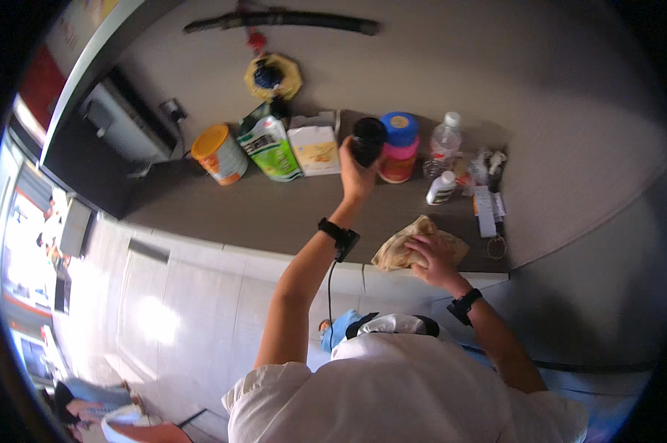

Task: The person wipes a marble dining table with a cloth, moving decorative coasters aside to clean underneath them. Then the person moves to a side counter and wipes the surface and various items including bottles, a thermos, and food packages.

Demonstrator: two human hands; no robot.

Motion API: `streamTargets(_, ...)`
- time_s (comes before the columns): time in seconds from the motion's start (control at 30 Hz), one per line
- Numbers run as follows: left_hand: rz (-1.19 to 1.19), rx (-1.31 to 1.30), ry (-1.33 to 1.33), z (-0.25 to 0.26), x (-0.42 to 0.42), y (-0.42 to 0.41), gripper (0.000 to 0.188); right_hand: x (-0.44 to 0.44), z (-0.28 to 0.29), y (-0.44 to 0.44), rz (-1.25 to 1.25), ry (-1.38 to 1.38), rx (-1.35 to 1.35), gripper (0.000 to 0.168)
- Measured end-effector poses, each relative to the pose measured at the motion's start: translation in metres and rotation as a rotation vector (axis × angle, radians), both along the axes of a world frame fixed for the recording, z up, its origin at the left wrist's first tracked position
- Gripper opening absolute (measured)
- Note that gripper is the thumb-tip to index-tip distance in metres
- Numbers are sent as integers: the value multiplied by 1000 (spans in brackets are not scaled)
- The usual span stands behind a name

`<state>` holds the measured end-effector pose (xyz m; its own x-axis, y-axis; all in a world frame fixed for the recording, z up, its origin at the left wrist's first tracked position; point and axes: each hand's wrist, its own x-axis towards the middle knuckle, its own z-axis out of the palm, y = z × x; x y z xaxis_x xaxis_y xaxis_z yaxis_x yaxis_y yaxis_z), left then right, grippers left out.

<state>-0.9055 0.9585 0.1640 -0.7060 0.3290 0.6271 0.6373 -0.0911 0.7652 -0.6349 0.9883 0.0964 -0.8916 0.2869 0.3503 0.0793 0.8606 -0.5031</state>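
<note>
My left hand [357, 173] grips a black, round-topped container [368, 141] at the back of the dark wooden counter [267, 216]. Directly right of it stands a pink jar with a blue lid [399, 152], and to its left a white and yellow box [315, 150]. Near the counter's front edge, my right hand [434, 259] rests on a crumpled beige cloth [403, 246], fingers spread over its top. Beyond the cloth, a small white bottle [441, 188] stands in front of a clear plastic bottle [446, 135].
Further left are a green pouch [272, 149] and a canister with an orange lid [219, 155]. A white remote control [485, 213] lies among small items at the right end. A sheathed sword [289, 21] hangs on the wall. Another person [98, 396] is at lower left.
</note>
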Motion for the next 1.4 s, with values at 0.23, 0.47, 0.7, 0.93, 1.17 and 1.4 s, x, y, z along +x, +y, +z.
streamTargets(0.23, -178, -76, 123, 60, 58, -145, 78, -24, -16, 18, -351, 91, -688, 37)
streamTargets(0.47, -87, -12, -44, 87, 66, -246, 84, -123, 79, -78, 189, 210, -1507, 37)
streamTargets(0.7, 207, 122, 97, 75, 58, -313, 93, -191, 105, -217, 498, 57, -1536, 33)
streamTargets(0.93, 20, -99, 38, 98, 44, -379, 83, -222, 103, -260, 594, -254, -1471, 35)
streamTargets(1.17, 68, -99, 73, 88, 18, -424, 86, -252, 94, -291, 613, -399, -1287, 38)
streamTargets(1.4, 201, 184, 47, 46, -23, -438, 89, -256, 98, -249, 285, -284, -1017, 41)
